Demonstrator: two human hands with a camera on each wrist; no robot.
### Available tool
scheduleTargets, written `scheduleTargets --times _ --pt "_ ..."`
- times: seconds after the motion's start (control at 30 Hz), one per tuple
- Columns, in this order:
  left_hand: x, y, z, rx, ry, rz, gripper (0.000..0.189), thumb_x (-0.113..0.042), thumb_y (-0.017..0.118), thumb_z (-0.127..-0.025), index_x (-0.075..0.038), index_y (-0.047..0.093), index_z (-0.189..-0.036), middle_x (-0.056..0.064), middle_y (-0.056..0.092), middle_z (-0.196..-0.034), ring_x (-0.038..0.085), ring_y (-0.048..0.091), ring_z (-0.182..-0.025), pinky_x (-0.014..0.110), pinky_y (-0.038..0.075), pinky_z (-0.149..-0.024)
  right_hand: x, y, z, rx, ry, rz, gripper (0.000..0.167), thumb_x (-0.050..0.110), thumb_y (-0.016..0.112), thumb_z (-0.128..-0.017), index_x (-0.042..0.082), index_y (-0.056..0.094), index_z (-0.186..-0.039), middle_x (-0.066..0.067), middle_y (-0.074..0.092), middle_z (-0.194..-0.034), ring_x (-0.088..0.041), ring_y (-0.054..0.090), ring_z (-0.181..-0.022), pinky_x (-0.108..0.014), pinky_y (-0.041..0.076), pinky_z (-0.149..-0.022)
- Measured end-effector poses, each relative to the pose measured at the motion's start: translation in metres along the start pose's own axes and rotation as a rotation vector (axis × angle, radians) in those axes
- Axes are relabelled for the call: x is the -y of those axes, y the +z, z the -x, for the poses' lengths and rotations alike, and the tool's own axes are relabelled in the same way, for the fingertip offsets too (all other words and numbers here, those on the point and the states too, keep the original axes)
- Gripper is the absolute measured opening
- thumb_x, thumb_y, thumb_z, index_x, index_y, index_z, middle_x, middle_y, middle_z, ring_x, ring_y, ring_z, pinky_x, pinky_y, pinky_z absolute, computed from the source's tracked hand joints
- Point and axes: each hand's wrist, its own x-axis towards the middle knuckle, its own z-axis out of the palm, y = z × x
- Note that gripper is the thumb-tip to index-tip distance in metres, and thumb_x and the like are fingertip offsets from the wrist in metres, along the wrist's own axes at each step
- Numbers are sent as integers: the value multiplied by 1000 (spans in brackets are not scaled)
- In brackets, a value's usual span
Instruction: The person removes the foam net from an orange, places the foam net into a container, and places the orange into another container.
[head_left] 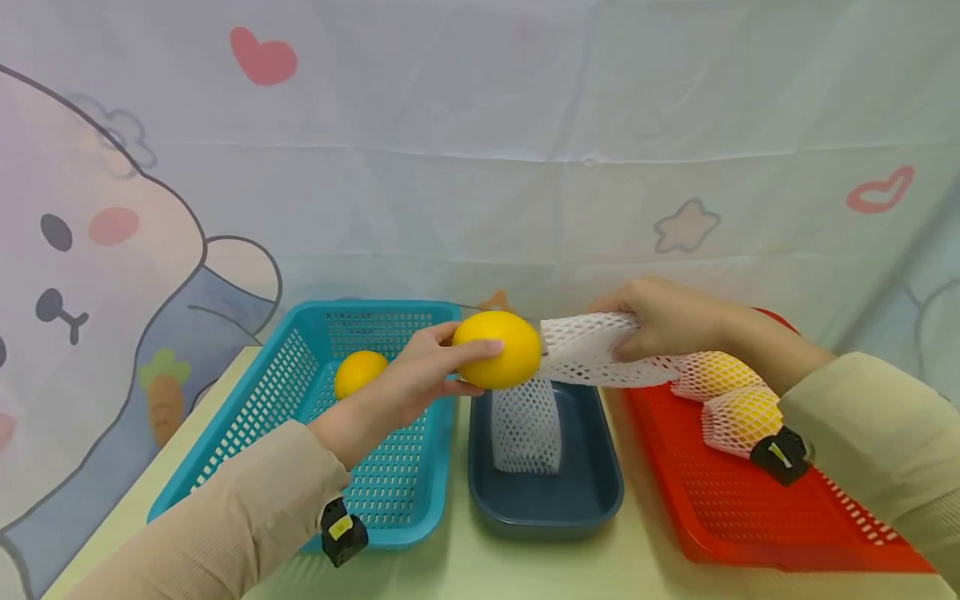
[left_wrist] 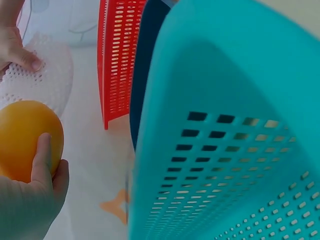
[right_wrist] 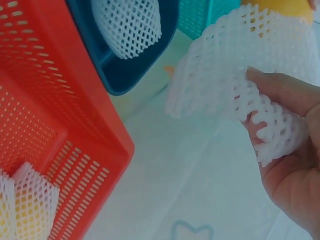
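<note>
My left hand [head_left: 408, 375] grips a smooth yellow fruit [head_left: 498, 350], its kind not certain, thumb across the front. My right hand [head_left: 663, 321] pinches a white foam fruit net [head_left: 585, 348], whose near opening meets the fruit's right end. In the right wrist view the net [right_wrist: 215, 75] spreads out from between the thumb and fingers, with the fruit [right_wrist: 285, 7] at its far end. Below them both, another white foam net [head_left: 527, 429] lies in a dark blue tray [head_left: 547, 525]. The left wrist view shows the fruit [left_wrist: 27, 140] against the left palm.
A turquoise basket [head_left: 405, 533] at left holds one bare yellow fruit [head_left: 361, 372]. In the red basket [head_left: 720, 533] at right lie net-wrapped yellow fruits [head_left: 750, 414]. A printed cloth [head_left: 480, 167] hangs behind the pale table [head_left: 450, 575].
</note>
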Motion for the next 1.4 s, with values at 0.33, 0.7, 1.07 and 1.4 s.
scheduleTargets --times 0.33,0.7,1.07,1.4 --pt "0 -11 1 -49 -6 -33 53 -23 67 -85 -5 46 -130 12 50 -124 28 50 -108 39 52 -83 0 2 -1 -40 89 -145 30 3 67 -81 6 65 -111 -7 66 -100 -20 62 -82 -36 54 -74" --pt "-1 -42 -7 -111 27 -60 56 -27 65 -87 -2 42 -132 14 46 -127 30 50 -110 40 50 -87 -1 13 -9 -170 324 -332 48 12 72 -79 4 56 -123 -17 63 -107 -26 64 -82 -40 56 -69" --pt "1 -72 -20 -247 16 -97 67 -24 65 -88 1 31 -140 17 38 -135 31 47 -116 39 48 -90 -3 29 -26 -199 477 -481 60 12 72 -79 3 45 -132 -23 56 -117 -33 62 -92 -41 55 -73" --pt "18 -77 -39 -337 -30 -103 69 -24 67 -86 2 32 -139 19 40 -133 32 47 -113 43 44 -95 -11 52 -34 -218 559 -743 61 5 66 -83 -2 37 -136 -26 50 -122 -36 60 -97 -43 53 -79"
